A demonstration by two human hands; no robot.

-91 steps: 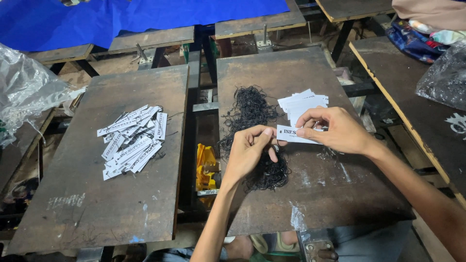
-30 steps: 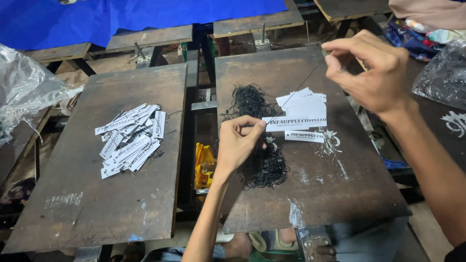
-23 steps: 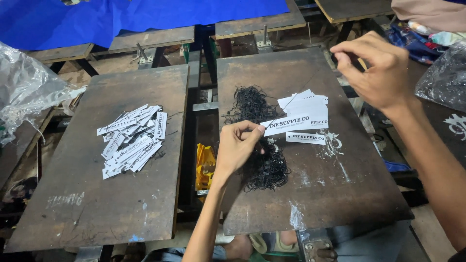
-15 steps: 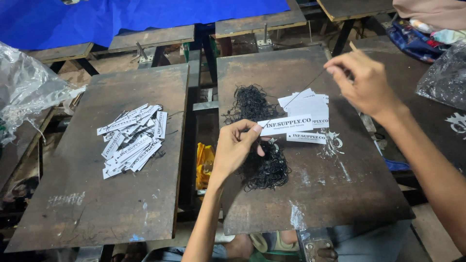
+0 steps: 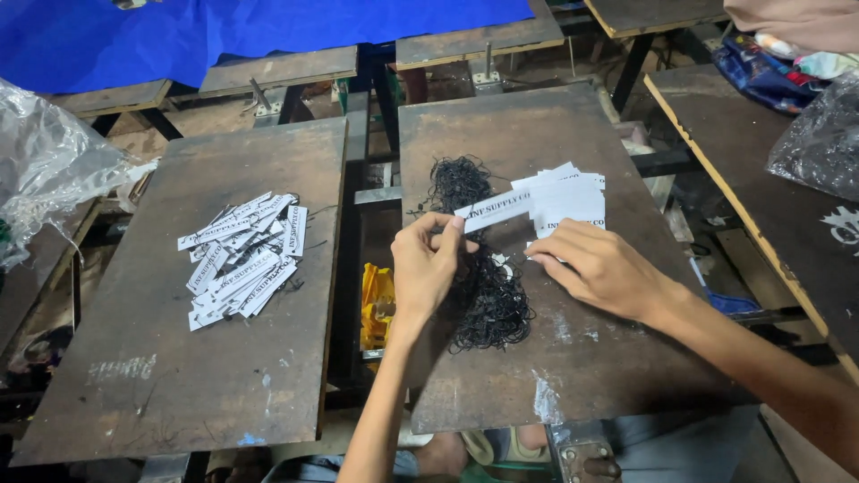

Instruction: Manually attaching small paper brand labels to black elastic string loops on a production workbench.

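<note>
My left hand pinches one end of a narrow white paper tag and holds it above a heap of thin black string loops on the right board. My right hand rests on the board beside the heap, fingers curled toward it, just below a loose stack of white tags. Whether its fingertips pinch a string I cannot tell. A pile of finished-looking white tags with black strings lies on the left board.
Two dark worn boards sit side by side with a gap between them, where a yellow object shows. Crumpled clear plastic lies at far left, a blue tarp at the back, and another table with a dark plastic bag at right.
My right hand has dropped from high at the upper right down to the board beside the string heap. My left hand still holds the tag, lifted slightly.
</note>
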